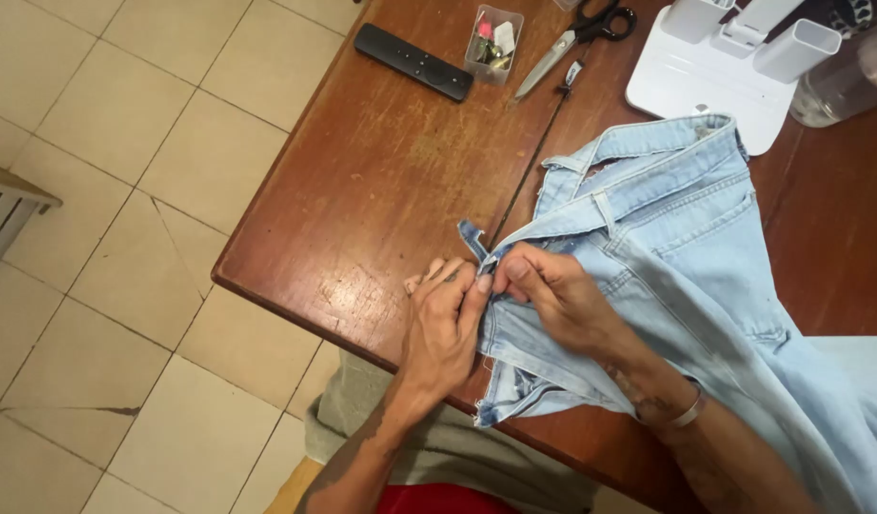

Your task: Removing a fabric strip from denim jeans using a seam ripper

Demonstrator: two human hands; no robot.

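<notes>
Light blue jeans [686, 257] lie spread over the right half of a brown wooden table [381, 181]. My left hand [445, 324] and my right hand [552, 295] meet at the waistband's left edge. Both pinch the denim there, thumbs and fingertips close together, just below a small belt loop [473, 238] that sticks out. A pale band sits on my right wrist [688, 411].
At the table's far edge lie a black remote [413, 61], a small clear box of bits [492, 43] and black-handled scissors [576, 38]. A white plastic stand [714, 76] and a clear jar [843, 81] sit at the back right. Tiled floor lies to the left.
</notes>
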